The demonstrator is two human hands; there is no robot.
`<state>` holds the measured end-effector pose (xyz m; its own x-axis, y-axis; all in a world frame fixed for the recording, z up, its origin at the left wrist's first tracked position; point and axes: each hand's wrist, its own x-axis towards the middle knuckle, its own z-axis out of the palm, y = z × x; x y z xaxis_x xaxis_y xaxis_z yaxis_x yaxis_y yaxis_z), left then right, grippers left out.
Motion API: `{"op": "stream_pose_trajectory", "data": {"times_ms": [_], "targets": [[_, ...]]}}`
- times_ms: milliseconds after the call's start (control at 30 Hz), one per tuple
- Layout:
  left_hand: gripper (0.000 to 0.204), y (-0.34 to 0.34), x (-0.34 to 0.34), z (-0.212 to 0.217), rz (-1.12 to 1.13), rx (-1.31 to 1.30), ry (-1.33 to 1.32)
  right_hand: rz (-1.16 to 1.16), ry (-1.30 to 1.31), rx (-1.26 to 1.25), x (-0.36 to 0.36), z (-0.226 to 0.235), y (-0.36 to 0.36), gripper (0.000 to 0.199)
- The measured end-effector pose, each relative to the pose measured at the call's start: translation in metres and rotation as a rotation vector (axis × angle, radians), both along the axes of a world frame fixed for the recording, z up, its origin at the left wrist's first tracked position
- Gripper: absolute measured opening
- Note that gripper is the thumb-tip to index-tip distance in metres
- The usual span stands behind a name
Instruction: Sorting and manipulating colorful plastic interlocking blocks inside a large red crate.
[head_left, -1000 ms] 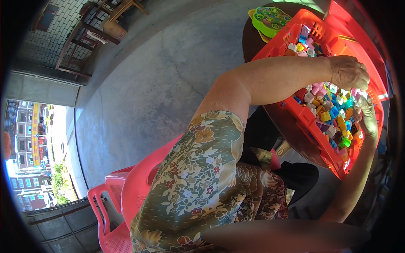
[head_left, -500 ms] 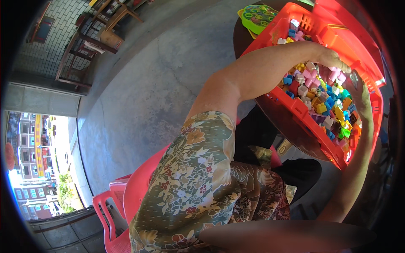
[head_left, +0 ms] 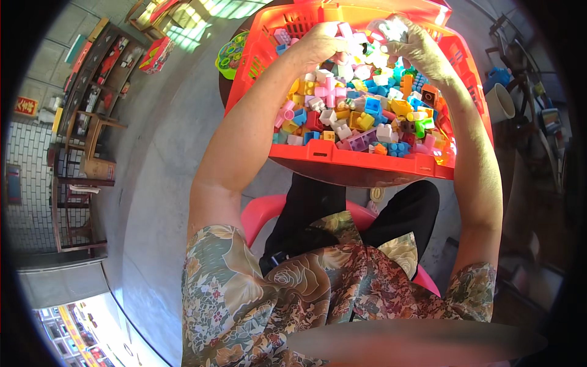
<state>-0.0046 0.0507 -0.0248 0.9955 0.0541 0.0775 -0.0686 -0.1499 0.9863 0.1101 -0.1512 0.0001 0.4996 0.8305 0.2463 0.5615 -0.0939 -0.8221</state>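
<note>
A red plastic crate [head_left: 379, 160] is filled with a loose heap of colourful toy building blocks [head_left: 367, 113]. My left hand [head_left: 318, 48] reaches over the crate's far left part, its fingers curled together among the blocks. A pink block [head_left: 345, 30] shows right by those fingertips; what they grip is partly hidden. Over the far right part, my right hand [head_left: 422, 54] has its thumb and fingers bent around a pale, shiny thing [head_left: 391, 29] whose kind I cannot make out. The two hands are a short way apart, with sunlit blocks between them.
The crate stands on a dark round table [head_left: 342, 172] before my knees. A green toy board [head_left: 231, 56] with round shapes lies left of it. I sit on a pink plastic chair [head_left: 264, 217]. Wooden shelves [head_left: 101, 79] stand far left, and a white bucket [head_left: 500, 101] is at the right.
The view has turned to the right, so the crate now appears upright near the top middle. Both hands stay over the far part of the crate, now a little farther apart.
</note>
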Motion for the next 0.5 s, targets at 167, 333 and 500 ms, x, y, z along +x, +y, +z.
{"op": "stream_pose_trajectory", "data": {"times_ms": [167,333,500], "targets": [[0.008,0.005,-0.006,-0.002,-0.021,-0.058,-0.009,0.134,0.03,0.107,-0.005,-0.006,0.01,0.039],[0.011,-0.002,-0.005,0.002,0.002,0.016,0.005,0.134,0.075,0.088,0.001,-0.003,0.007,0.03],[0.013,-0.004,-0.01,0.006,0.007,0.113,0.149,0.097,0.009,0.069,-0.018,-0.002,0.01,0.027]]}}
